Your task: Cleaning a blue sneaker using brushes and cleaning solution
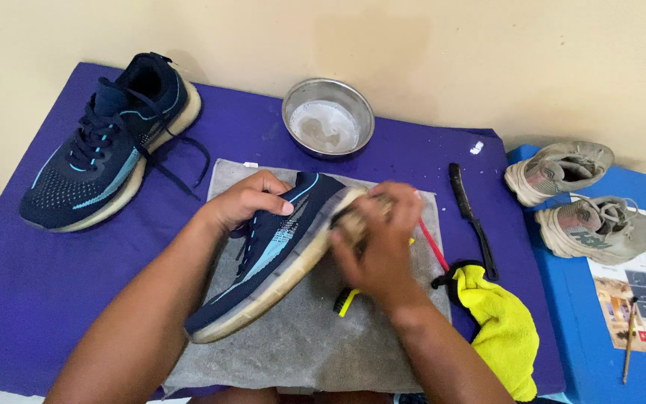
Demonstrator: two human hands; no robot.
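The left hand [252, 200] gripped a navy shoe [271, 258] by its collar, fingers curled over the top edge and thumb on the knit side, tilting it so the pale sole faced right. The shoe lay on a grey towel [308, 344] in the middle of the table [16, 299], toward its front edge. The right hand [379, 243] was clenched around what looked like a brush [353, 221], pressed against the heel end of the sole; motion blur hid its exact shape.

In my judgement, the shoe could twist out of the left grip if the right hand bore down hard, since only the soft collar was held. The steel bowl [328, 117] of cloudy water stood at the back edge just behind the towel, near enough that a wide stroke might knock it and soak the cover. Splashes could also reach the second navy shoe [102, 146] at the back left corner.

The upper was a fine woven knit with light blue streaks; the midsole was smooth, off-white foam with a translucent rim. The towel looked coarse and damp. The table cover was flat purple cloth. A slim black brush [472, 221] lay toward the right edge, beside a fluffy yellow cloth [502, 329] bunched at the front right corner. A red handle [434, 245] and a yellow one [348, 301] poked out beneath the right hand. Two worn grey shoes [581, 202] sat on a blue box [600, 359] to the right
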